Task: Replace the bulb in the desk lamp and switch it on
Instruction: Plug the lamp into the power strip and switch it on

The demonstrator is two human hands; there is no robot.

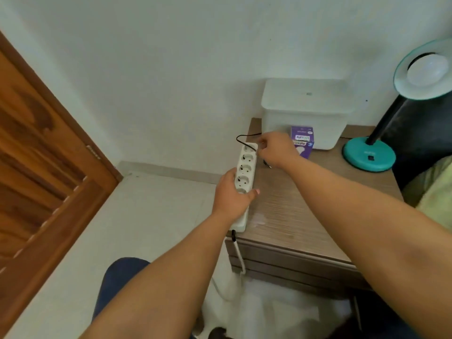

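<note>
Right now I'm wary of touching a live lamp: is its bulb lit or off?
Off: the bulb in the teal desk lamp looks dull white, with no glow on the wall behind.

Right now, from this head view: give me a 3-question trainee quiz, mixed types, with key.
1. True or false: the left hand holds the power strip at the bedside table edge.
2. Multiple choice: the purple bulb box stands A) on the floor, B) in front of the white bin, C) on the lamp base.
3. Fill in: the right hand is at the strip's ___ end, by the black cord.

Key: 1 true; 2 B; 3 far.
</note>
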